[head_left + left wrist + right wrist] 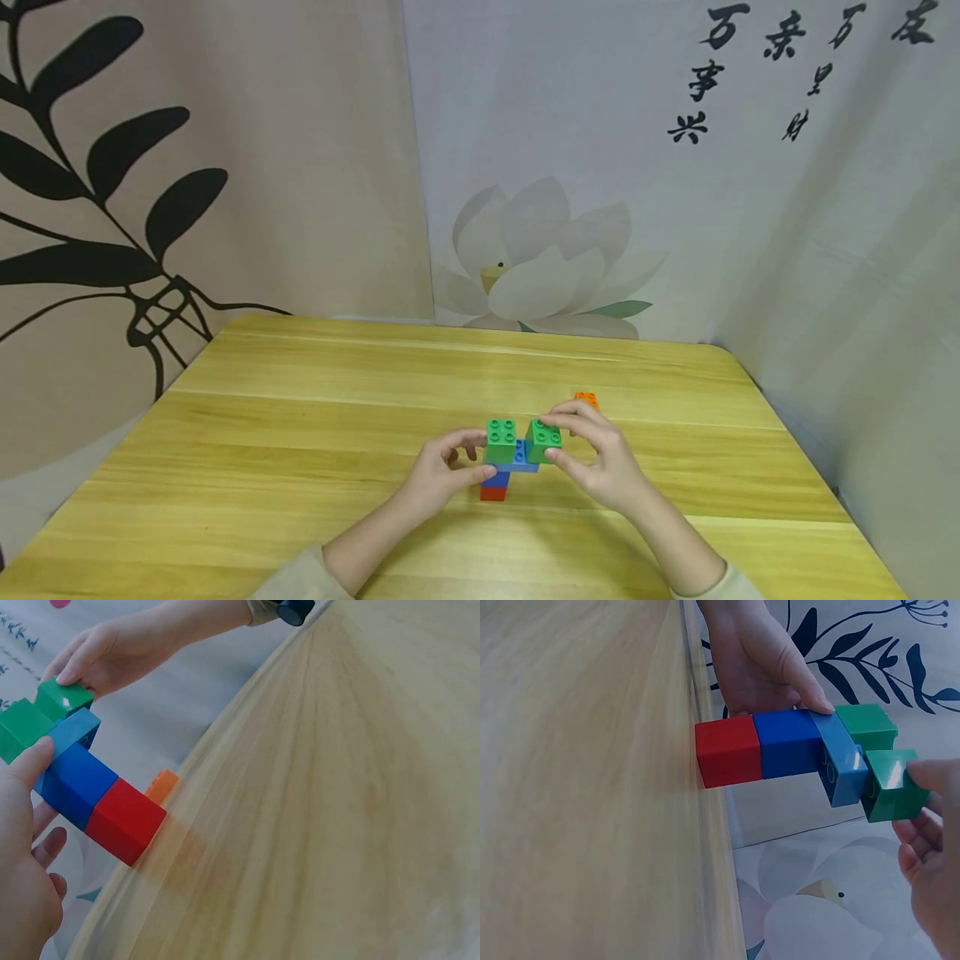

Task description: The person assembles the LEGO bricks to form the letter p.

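A small tower of toy building bricks stands between my hands, with a red brick (727,752) at the bottom and a dark blue brick (786,742) on it. Across the top lies a thinner, lighter blue brick (841,761) that sticks out to the right. One green brick (500,442) sits on its left end. My left hand (448,467) grips the tower from the left, thumb at the light blue brick's edge. Between thumb and fingers my right hand (597,454) pinches a second green brick (543,442), slightly tilted at the light blue brick's right end.
Beyond my right hand an orange brick (587,399) lies on the wooden table (300,400), partly covered by the fingers in the head view. Printed fabric (600,167) hangs behind the table's far edge and along its sides.
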The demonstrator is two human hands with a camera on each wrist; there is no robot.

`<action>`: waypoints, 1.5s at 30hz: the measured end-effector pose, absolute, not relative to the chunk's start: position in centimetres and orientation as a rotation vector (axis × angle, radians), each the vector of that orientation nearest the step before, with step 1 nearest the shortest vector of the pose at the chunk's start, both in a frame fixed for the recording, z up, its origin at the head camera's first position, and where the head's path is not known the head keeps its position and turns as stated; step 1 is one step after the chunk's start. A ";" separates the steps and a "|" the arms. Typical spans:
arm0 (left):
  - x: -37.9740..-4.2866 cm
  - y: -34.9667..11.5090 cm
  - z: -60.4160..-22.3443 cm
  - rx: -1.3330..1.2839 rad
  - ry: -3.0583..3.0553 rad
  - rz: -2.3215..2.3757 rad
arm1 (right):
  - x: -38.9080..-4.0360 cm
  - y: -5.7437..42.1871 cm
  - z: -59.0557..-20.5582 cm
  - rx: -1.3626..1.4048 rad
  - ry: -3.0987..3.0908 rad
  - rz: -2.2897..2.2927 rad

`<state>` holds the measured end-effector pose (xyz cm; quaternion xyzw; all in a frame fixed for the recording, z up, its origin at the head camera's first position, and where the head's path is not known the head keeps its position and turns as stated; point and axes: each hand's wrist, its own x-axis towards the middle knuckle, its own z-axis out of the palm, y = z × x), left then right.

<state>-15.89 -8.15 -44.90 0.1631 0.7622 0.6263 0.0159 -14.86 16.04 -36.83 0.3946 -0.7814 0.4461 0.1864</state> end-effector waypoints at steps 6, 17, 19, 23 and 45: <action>-15.8 -8.1 -44.8 0.503 2.351 1.970 | -14.9 15.9 -36.8 1.112 -2.215 1.229; -15.9 -8.0 -44.6 0.443 2.335 1.957 | -14.7 15.7 -36.6 1.158 -2.196 1.158; -15.9 -8.0 -44.6 0.442 2.339 1.953 | -14.6 15.7 -36.5 1.156 -2.201 1.146; -15.9 -8.0 -44.7 0.465 2.329 1.970 | -15.0 15.9 -37.1 1.152 -2.213 1.124; -15.9 -8.1 -45.0 0.498 2.328 1.987 | -14.7 15.8 -36.8 1.115 -2.217 1.142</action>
